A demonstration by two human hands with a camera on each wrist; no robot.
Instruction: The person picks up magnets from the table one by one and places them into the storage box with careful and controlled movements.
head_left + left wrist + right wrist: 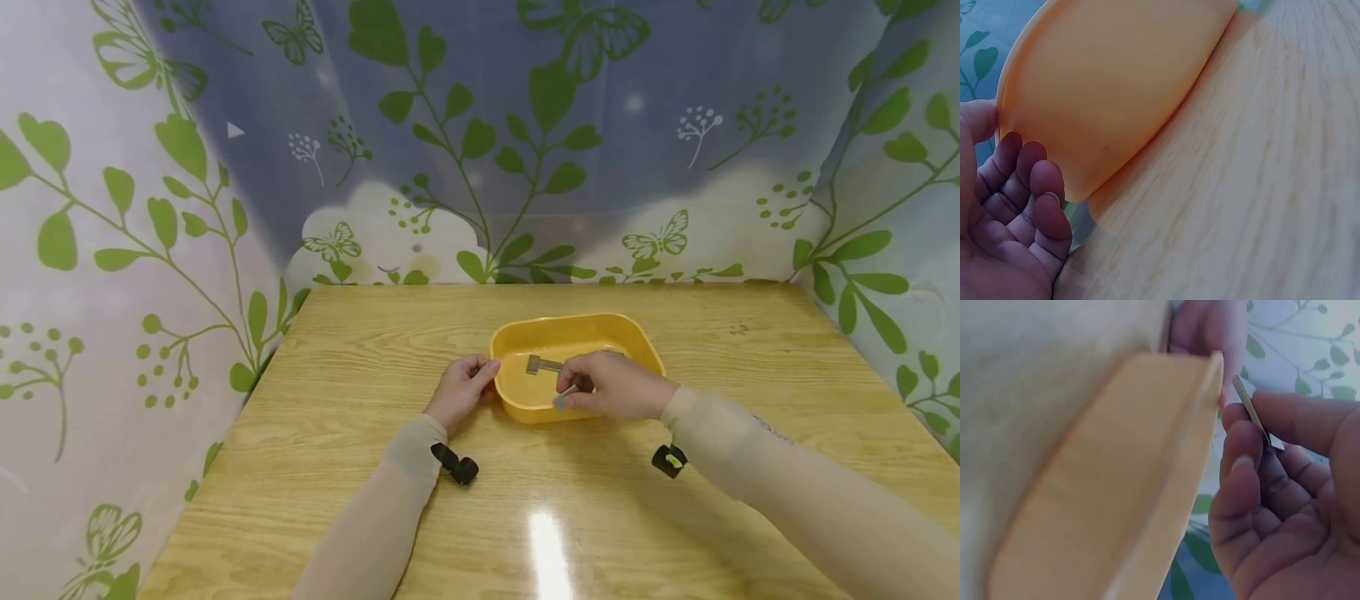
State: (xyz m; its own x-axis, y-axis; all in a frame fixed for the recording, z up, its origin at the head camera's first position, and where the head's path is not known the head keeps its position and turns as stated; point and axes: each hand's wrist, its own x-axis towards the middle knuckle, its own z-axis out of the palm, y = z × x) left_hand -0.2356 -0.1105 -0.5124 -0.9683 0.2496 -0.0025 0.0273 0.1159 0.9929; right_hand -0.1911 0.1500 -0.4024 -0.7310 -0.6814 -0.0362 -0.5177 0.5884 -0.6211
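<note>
A yellow plastic basin [536, 414] stands on the wooden table. My left hand [459, 393] pinches its left rim, thumb on top and the other fingers curled against the outer wall [1116, 94]. Over the basin's front part, my right hand [621, 385] holds a small flat metal piece [562, 398] between thumb and fingers. Seen from the right wrist, this silvery metal piece [1249, 407] is thin and appears to have two leaves, like a small hinge. Another metal piece [534, 364], wide at one end with a narrower strip, lies inside the basin, partly hidden behind the right hand.
The wooden table [360, 350] reaches back to a curtain [465, 167] printed with leaves and butterflies, which also encloses both sides. Black wrist cameras are strapped on both sleeves, the left camera [457, 467] hanging close over the tabletop.
</note>
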